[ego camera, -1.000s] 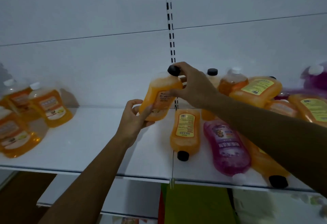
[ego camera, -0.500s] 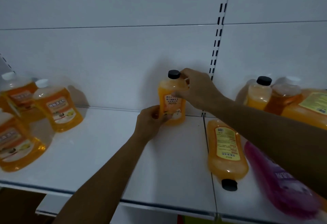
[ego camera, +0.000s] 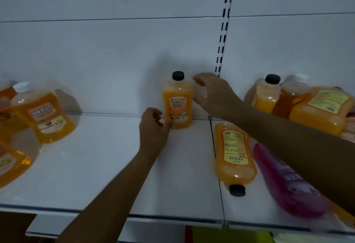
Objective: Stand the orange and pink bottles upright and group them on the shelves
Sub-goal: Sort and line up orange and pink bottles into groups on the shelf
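a: state of the hands?

b: right hand (ego camera: 213, 94) is just right of the upright bottle (ego camera: 177, 101), at its shoulder. fingers loosely curved and spread, holding nothing; i cannot tell whether the thumb touches the bottle's side. left hand (ego camera: 153, 127) is low at the bottle's left, fingers loosely curled, not wrapped around anything. its fingertips (ego camera: 169, 124) sit at the bottle's lower left edge; contact cannot be confirmed.

a: position of the bottle?

b: between the two hands, upright, black cap (ego camera: 178, 75) on top, label facing out. it stands at the back of the shelf (ego camera: 107, 166), against the rear panel (ego camera: 115, 60).

a: beyond the right hand?

b: below the right forearm an orange bottle (ego camera: 233, 156) lies flat, cap toward the shelf's front edge. further right a pink bottle (ego camera: 288, 181) also lies flat, partly hidden by the arm. behind that arm, a black-capped bottle (ego camera: 268, 94) and a white-capped bottle (ego camera: 294, 93) stand at the back, with a large orange jug (ego camera: 322, 108) on its side beside them.

a: beyond the left hand?

b: well to the left, a white-capped orange jug (ego camera: 43, 114) stands tilted. more orange jugs (ego camera: 11, 164) are cut by the frame edge.
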{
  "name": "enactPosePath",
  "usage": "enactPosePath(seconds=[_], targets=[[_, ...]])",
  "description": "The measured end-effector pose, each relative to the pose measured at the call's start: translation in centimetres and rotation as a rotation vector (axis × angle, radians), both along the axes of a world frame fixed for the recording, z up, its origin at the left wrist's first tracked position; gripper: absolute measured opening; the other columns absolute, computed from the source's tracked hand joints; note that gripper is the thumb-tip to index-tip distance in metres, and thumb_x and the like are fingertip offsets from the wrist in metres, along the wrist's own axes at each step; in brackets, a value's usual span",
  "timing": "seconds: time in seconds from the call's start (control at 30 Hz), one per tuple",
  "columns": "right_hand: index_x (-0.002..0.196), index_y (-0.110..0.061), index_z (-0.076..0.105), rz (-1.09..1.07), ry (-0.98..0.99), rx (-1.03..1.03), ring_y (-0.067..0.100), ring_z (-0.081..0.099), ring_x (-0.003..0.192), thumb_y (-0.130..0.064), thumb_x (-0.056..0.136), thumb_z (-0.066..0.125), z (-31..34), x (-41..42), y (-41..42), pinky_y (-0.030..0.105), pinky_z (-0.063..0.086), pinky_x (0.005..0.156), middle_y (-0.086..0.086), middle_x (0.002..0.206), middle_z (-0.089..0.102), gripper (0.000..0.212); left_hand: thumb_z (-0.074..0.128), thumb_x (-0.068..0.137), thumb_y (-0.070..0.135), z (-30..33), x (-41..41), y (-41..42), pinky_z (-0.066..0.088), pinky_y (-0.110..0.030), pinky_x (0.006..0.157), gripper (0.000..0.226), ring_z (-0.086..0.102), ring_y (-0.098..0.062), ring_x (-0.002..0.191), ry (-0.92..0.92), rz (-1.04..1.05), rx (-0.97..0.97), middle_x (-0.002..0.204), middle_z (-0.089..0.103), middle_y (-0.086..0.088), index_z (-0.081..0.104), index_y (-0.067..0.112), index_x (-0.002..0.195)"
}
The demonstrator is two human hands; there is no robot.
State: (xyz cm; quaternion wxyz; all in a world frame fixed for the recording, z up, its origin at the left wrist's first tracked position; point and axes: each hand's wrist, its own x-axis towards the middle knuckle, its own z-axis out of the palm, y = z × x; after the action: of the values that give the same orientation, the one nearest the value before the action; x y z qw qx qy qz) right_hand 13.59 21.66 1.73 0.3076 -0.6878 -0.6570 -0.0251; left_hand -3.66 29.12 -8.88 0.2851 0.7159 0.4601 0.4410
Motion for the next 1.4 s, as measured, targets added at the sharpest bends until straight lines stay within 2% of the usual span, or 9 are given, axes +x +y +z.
enactPosePath(seconds=[0.23, 0.4, 0.53, 0.67, 0.8, 0.9, 1.0, 1.17, 1.4], targets=[[0.138, -0.012, 0.043, -0.043, -0.033, -0.374, 0.023, 0.048, 0.122, -0.032, 0.096, 0.054, -1.6, 3.1, -5.8, 0.029, 0.039, 0.094, 0.009, 0.137, 0.049, 0.048, 0.069, 0.086, 0.028, 1.3, 1.4, -6.4, 0.044, -0.011, 0.059, 0.024, 0.060, -0.005, 0.068, 0.075, -0.243, 0.005, 0.088, 0.062, 0.006, 0.054, 0.019, 0.103], [0.140, -0.019, 0.039, -0.071, -0.027, -0.537, 0.027, 0.049, 0.121, -0.041, 0.096, 0.050, -3.0, 4.0, -7.8, 0.032, 0.043, 0.085, 0.009, 0.139, 0.046, 0.050, 0.054, 0.073, 0.071, 1.5, 2.9, -10.4, 0.055, -0.032, 0.077, 0.075, 0.065, -0.014, 0.084, 0.350, -0.526, -0.248, 0.112, 0.062, 0.007, 0.041, 0.028, 0.134], [0.138, -0.020, 0.041, -0.017, -0.098, -0.559, 0.025, 0.052, 0.112, -0.032, 0.099, 0.045, -3.5, 4.2, -8.5, 0.029, 0.043, 0.078, 0.008, 0.132, 0.048, 0.041, 0.048, 0.074, 0.072, 1.7, 2.8, -12.3, 0.051, -0.020, 0.075, 0.083, 0.064, -0.009, 0.088, 0.407, -0.644, -0.218, 0.122, 0.058, 0.007, 0.033, 0.030, 0.144], [0.142, -0.024, 0.039, 0.153, -0.196, -0.611, 0.025, 0.043, 0.128, -0.012, 0.090, 0.054, -2.6, 4.8, -10.1, 0.039, 0.045, 0.100, 0.005, 0.143, 0.040, 0.056, 0.045, 0.097, 0.044, 0.8, 2.1, -11.9, 0.049, -0.016, 0.072, 0.047, 0.064, -0.001, 0.088, 0.315, -0.613, -0.256, 0.125, 0.061, 0.003, 0.039, 0.030, 0.141], [0.148, -0.028, 0.026, 0.312, -0.260, -0.648, 0.017, 0.027, 0.139, -0.027, 0.087, 0.064, -1.2, 4.0, -13.2, 0.029, 0.027, 0.108, -0.001, 0.154, 0.026, 0.072, 0.041, 0.100, 0.010, 0.4, 2.3, -11.1, 0.047, -0.016, 0.071, 0.045, 0.062, -0.001, 0.084, 0.350, -0.496, -0.168, 0.134, 0.054, 0.000, 0.039, 0.025, 0.143], [0.149, -0.035, 0.017, 0.389, -0.379, -0.694, 0.020, 0.015, 0.144, -0.048, 0.084, 0.065, -1.3, 2.7, -15.2, 0.040, 0.025, 0.113, -0.005, 0.158, 0.013, 0.082, 0.042, 0.101, 0.011, 1.2, 4.1, -9.9, 0.038, -0.023, 0.093, 0.045, 0.053, -0.015, 0.115, 0.375, -0.451, -0.076, 0.145, 0.044, -0.004, 0.037, 0.019, 0.145], [0.148, -0.042, 0.008, 0.388, -0.497, -0.723, 0.025, 0.002, 0.147, -0.044, 0.084, 0.067, -2.5, 1.7, -16.4, 0.051, 0.025, 0.114, -0.006, 0.160, 0.002, 0.087, 0.039, 0.104, 0.022, 2.6, 6.2, -8.9, 0.030, -0.022, 0.103, 0.043, 0.037, -0.014, 0.134, 0.256, -0.501, -0.151, 0.151, 0.038, -0.003, 0.036, 0.018, 0.147], [0.146, -0.040, 0.008, 0.355, -0.639, -0.601, 0.036, 0.003, 0.146, -0.011, 0.084, 0.067, -3.8, 1.0, -16.4, 0.053, 0.040, 0.102, 0.008, 0.159, -0.001, 0.090, 0.036, 0.096, 0.058, 1.7, 8.1, -8.3, 0.037, -0.046, 0.111, 0.058, 0.044, -0.020, 0.132, 0.179, -0.566, -0.373, 0.149, 0.041, -0.001, 0.036, 0.029, 0.147], [0.144, -0.031, 0.017, 0.382, -0.651, -0.568, 0.043, 0.005, 0.144, -0.002, 0.084, 0.063, -3.7, -0.1, -16.6, 0.053, 0.047, 0.092, 0.014, 0.154, 0.010, 0.081, 0.040, 0.100, 0.044, 1.9, 7.9, -8.5, 0.053, -0.033, 0.091, 0.036, 0.065, -0.013, 0.103, -0.035, -0.557, -0.494, 0.120, 0.065, 0.000, 0.059, 0.024, 0.123]])
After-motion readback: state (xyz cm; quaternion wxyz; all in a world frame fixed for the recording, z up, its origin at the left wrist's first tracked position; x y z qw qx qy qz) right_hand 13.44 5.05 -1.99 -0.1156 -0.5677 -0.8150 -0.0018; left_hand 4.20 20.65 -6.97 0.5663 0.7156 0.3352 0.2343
